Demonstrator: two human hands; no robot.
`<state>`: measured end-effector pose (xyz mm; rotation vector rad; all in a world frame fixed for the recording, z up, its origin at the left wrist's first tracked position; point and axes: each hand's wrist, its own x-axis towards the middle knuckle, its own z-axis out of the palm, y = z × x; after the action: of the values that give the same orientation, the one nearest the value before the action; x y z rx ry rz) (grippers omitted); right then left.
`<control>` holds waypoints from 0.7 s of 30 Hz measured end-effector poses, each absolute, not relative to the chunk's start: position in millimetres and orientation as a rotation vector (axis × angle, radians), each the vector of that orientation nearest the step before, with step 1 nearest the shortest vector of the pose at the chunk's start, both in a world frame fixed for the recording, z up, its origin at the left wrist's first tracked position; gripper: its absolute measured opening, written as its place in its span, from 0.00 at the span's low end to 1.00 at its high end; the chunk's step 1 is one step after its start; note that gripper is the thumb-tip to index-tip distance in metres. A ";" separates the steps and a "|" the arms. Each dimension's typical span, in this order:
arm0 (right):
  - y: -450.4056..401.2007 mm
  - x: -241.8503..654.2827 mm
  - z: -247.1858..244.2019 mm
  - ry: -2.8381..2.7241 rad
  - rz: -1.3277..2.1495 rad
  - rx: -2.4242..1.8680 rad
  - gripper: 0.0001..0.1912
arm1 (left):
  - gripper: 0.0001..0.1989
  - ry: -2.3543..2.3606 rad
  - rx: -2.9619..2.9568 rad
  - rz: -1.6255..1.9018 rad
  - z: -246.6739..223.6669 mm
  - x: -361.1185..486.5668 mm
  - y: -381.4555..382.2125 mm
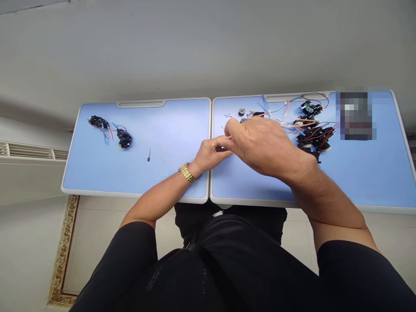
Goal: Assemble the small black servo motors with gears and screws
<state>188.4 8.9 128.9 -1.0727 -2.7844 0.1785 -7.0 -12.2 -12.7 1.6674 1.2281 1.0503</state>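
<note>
Left hand [212,155] pinches small black part [222,148] | right hand [263,147] half-curled, hold unclear | over desk seam [210,182]

Two blue tables [169,130] are set edge to edge. Two black wired units [124,138] and a small screwdriver [148,154] are laid on the left one. A white radiator [29,151] is seen beyond, and a tiled floor [113,242] with a gilt border [63,251] below.

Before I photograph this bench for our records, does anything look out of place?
Tiny loose dark screws lie scattered on the right blue tabletop, near the tangled red-and-black wires. A slim dark pin-like tool lies alone on the left blue tabletop, apart from other parts.
</note>
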 end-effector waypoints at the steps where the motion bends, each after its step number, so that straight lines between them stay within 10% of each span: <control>1: 9.2 188.5 129.0 -2.794 0.171 -1.070 0.11 | 0.07 1.242 1.664 1.041 -12.8 -6.9 -12.4; 21: 7.2 190.2 131.5 -2.781 0.167 -0.993 0.13 | 0.07 1.190 1.685 1.088 -14.2 -6.7 -12.2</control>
<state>190.2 7.2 131.5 -0.9926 -2.7812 0.1666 -6.7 -12.2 -14.2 1.6855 1.1900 1.0884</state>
